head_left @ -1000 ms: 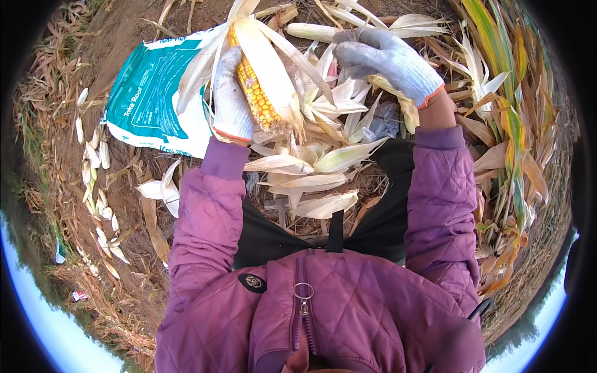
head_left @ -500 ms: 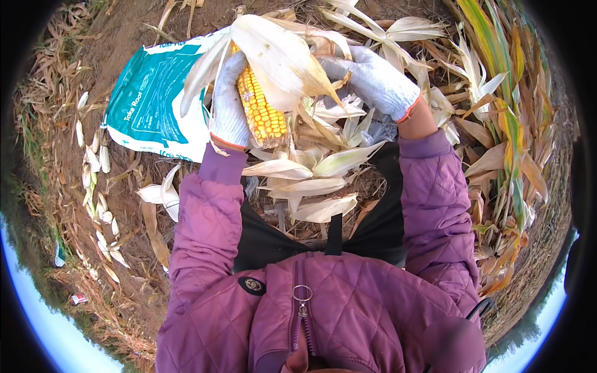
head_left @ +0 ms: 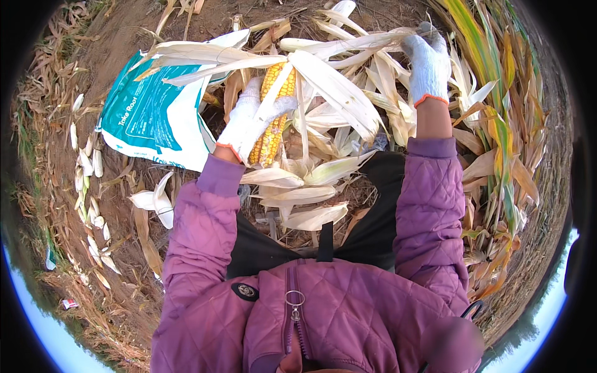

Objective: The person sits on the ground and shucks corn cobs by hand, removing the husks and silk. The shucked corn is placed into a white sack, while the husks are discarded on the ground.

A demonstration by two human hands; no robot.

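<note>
- Nearest, at the bottom of the frame, is the wearer's quilted purple jacket (head_left: 348, 311), with dark trousers (head_left: 379, 186) spread just beyond it.
- The left hand (head_left: 247, 119), in a pale knitted glove, is clamped around the corn ear (head_left: 270, 140), which slants just left of centre in the upper half of the frame.
- The right hand (head_left: 430, 65), gloved too, is well apart from it at upper right; a long husk strip (head_left: 373, 42) reaches its fingers, but whether they grip it cannot be told.
- Peeled husk leaves (head_left: 339, 93) splay from the ear's upper end; a hard tug on them could twist the ear, and smooth kernels might slip in the knitted glove.
- A strip that tears short could leave husk on the ear.
- Beneath lies brown soil (head_left: 124, 183), strewn with pale husks (head_left: 305, 198).
- A teal-and-white bag (head_left: 149, 105) lies at upper left, near the left hand; leaves trailing over it could snag.
- Farther out, pale husked pieces (head_left: 87, 165) line the left, green-yellow stalks (head_left: 497, 81) the right.
- Sky (head_left: 37, 329) shows at the lower rim, outdoors.
</note>
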